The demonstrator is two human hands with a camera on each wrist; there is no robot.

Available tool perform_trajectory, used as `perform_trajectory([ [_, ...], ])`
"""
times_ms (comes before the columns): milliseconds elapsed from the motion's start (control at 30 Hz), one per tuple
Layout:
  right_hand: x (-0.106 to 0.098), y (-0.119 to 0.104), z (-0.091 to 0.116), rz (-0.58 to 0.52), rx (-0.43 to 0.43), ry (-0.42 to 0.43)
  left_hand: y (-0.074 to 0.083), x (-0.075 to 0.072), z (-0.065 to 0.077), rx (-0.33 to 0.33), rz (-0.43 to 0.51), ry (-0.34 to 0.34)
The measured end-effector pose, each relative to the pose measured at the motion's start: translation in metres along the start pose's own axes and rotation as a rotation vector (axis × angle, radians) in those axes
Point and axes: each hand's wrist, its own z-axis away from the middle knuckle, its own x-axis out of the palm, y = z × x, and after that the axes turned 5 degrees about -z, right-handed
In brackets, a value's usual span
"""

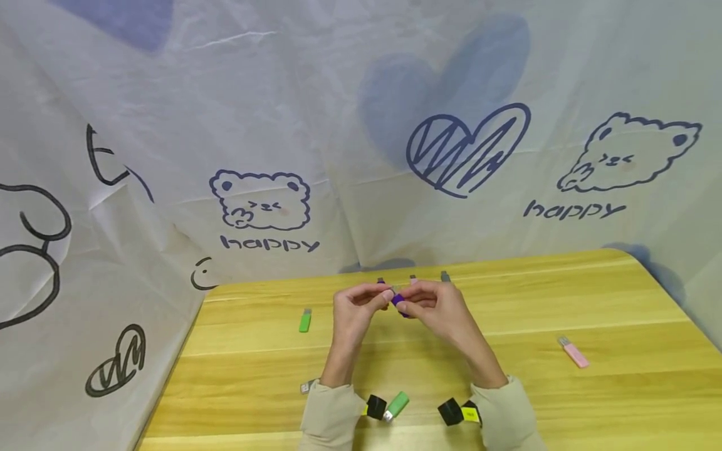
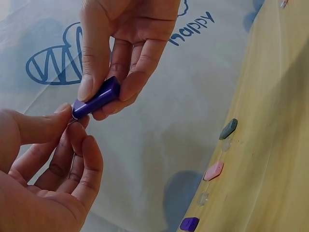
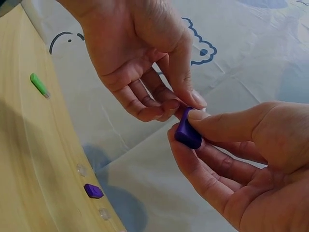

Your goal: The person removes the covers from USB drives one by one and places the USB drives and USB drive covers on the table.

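Note:
Both hands hold one purple USB stick [image 1: 398, 300] in the air above the far middle of the yellow wooden table [image 1: 564, 388]. My right hand [image 1: 408, 305] pinches the purple body [image 3: 187, 134] between thumb and fingers. My left hand [image 1: 380, 297] pinches the stick's narrow end [image 2: 74, 114] between thumb and forefinger. That end is mostly hidden by the fingertips. In the left wrist view the right hand [image 2: 104, 89] comes in from above, and the left hand [image 2: 70, 121] sits at the lower left.
A green stick [image 1: 305, 320] lies left of the hands and a pink stick [image 1: 573, 352] far right. Near my sleeves lie another green stick [image 1: 397, 405], two black caps [image 1: 376, 406] and a yellow piece [image 1: 470, 414]. Small caps [image 2: 213, 170] line the table's back edge by the printed cloth.

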Motion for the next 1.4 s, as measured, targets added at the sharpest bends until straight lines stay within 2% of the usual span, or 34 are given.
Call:
perform_trajectory([
  [67,0.001,0.000,0.000,0.006,-0.002,-0.008,0.001,-0.003,0.000,-0.008,0.022,0.017],
  [233,0.002,-0.002,0.002,0.010,0.004,-0.039,0.005,-0.015,0.001,0.006,0.065,0.126],
  [300,0.003,-0.003,0.002,0.010,0.005,-0.043,0.006,-0.018,0.000,0.007,0.058,0.121],
  [467,0.005,-0.002,0.002,0.004,0.009,-0.045,0.006,-0.020,-0.003,-0.010,0.048,0.055],
  [567,0.008,0.002,0.000,-0.002,0.018,-0.046,0.007,-0.026,-0.004,-0.018,0.053,0.076],
  [767,0.018,0.017,-0.010,-0.026,0.000,-0.011,0.006,-0.047,-0.008,-0.018,0.079,0.113],
  [867,0.028,0.022,-0.019,-0.022,-0.003,0.025,0.006,-0.057,-0.009,-0.009,0.121,0.166],
  [1033,0.046,0.024,-0.043,0.063,0.031,0.047,0.007,-0.070,-0.010,0.011,0.192,0.278],
  [1267,0.066,0.031,-0.076,0.167,0.062,0.075,0.003,-0.075,-0.012,-0.002,0.197,0.293],
  [1400,0.075,0.037,-0.094,0.188,0.120,0.083,0.001,-0.076,-0.012,-0.015,0.193,0.302],
])
